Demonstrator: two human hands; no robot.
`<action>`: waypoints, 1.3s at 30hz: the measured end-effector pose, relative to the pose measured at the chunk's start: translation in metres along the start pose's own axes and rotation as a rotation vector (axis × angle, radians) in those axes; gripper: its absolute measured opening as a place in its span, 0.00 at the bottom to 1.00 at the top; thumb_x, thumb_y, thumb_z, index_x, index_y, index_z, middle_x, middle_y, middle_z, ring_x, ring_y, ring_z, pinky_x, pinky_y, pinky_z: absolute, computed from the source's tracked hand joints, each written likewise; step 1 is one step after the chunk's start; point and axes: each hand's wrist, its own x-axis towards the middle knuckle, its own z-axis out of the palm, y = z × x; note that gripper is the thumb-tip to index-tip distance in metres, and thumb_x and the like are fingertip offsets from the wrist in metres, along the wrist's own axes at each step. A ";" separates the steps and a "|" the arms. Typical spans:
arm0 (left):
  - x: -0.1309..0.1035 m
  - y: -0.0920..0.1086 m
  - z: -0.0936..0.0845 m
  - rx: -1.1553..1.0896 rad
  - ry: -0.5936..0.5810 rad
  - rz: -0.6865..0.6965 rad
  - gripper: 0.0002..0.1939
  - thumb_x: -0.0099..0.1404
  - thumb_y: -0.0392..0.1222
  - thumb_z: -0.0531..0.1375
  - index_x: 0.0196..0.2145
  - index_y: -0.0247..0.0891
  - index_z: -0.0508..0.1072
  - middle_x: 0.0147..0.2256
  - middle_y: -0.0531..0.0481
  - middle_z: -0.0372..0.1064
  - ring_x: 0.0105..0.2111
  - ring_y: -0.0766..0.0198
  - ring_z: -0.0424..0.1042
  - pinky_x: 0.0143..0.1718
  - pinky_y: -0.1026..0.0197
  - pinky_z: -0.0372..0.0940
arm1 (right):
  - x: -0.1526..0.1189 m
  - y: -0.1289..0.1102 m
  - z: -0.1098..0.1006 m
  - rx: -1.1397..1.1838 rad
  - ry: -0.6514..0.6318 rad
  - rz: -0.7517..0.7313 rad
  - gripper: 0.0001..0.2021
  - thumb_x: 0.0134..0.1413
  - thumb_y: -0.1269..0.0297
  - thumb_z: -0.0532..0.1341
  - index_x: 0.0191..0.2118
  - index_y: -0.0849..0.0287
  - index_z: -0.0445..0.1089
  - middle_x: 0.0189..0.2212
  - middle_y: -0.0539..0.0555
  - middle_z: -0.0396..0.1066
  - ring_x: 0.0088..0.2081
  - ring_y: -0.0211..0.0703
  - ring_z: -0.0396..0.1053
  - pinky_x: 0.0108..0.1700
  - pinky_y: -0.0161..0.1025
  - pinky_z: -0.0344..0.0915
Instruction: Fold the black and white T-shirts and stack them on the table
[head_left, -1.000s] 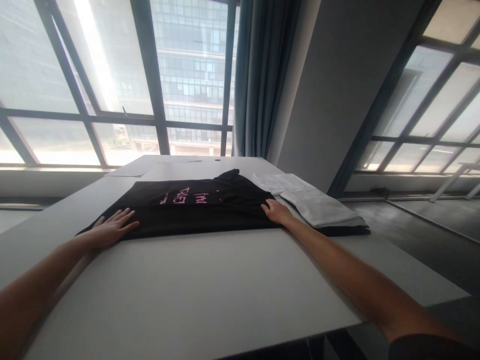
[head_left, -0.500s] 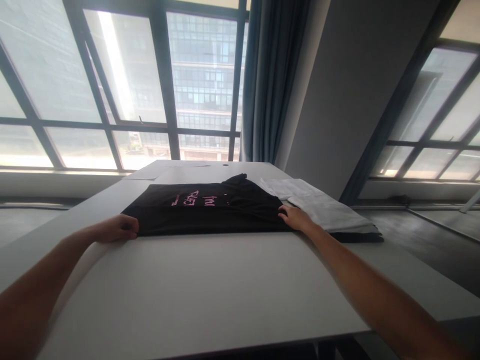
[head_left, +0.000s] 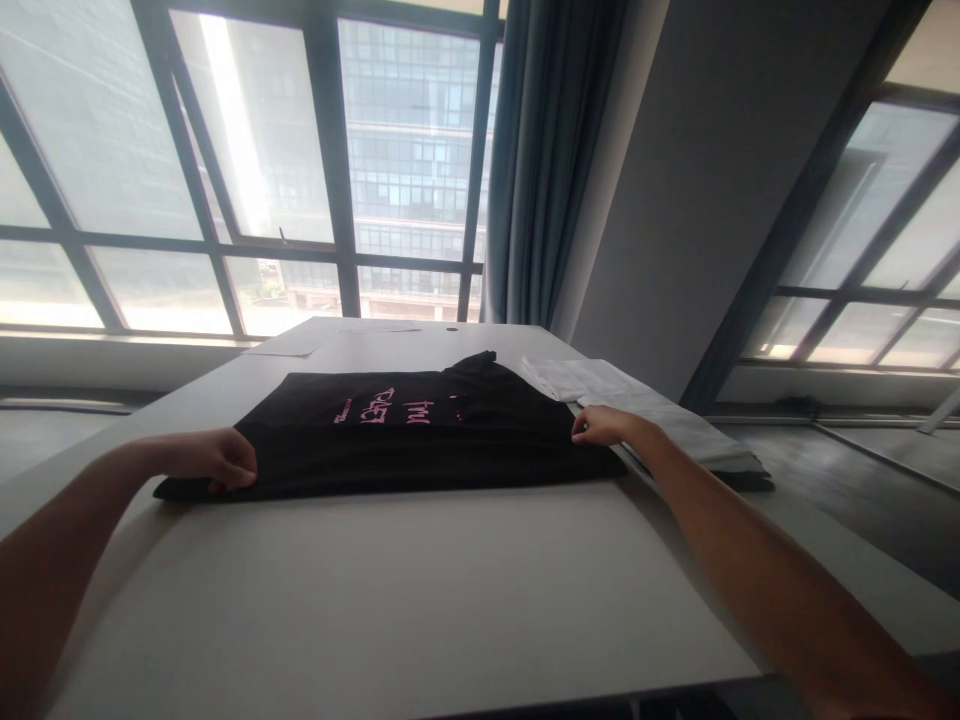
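Now the L hand pinches the black shirt near its L end, & the R hand pinches it near its R end. Shirt is on the white tbl, w/ pink letters on top & a dark strip of it nearer the person than both hands. White folded cloth is just beside it, on the R. Thin paper lies farther back, L side.
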 end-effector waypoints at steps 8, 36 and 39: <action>0.049 -0.012 0.008 0.234 0.593 0.062 0.46 0.54 0.76 0.50 0.51 0.33 0.74 0.54 0.37 0.71 0.53 0.46 0.69 0.57 0.49 0.62 | 0.087 -0.087 -0.026 -0.092 0.212 0.018 0.16 0.58 0.52 0.62 0.47 0.53 0.77 0.50 0.58 0.75 0.51 0.52 0.72 0.47 0.40 0.66; 0.078 -0.040 0.027 0.376 0.640 -0.051 0.37 0.64 0.66 0.46 0.62 0.43 0.67 0.66 0.45 0.57 0.63 0.44 0.60 0.64 0.42 0.52 | 0.145 -0.168 -0.082 -0.091 0.598 -0.311 0.23 0.69 0.51 0.47 0.47 0.64 0.72 0.42 0.64 0.76 0.46 0.54 0.72 0.47 0.41 0.61; 0.078 -0.038 0.027 0.398 0.640 -0.057 0.37 0.65 0.65 0.45 0.62 0.41 0.66 0.66 0.44 0.57 0.63 0.45 0.60 0.63 0.42 0.52 | 0.105 -0.172 -0.074 -0.069 0.455 -0.430 0.24 0.65 0.44 0.54 0.46 0.62 0.73 0.40 0.63 0.77 0.43 0.52 0.73 0.43 0.39 0.62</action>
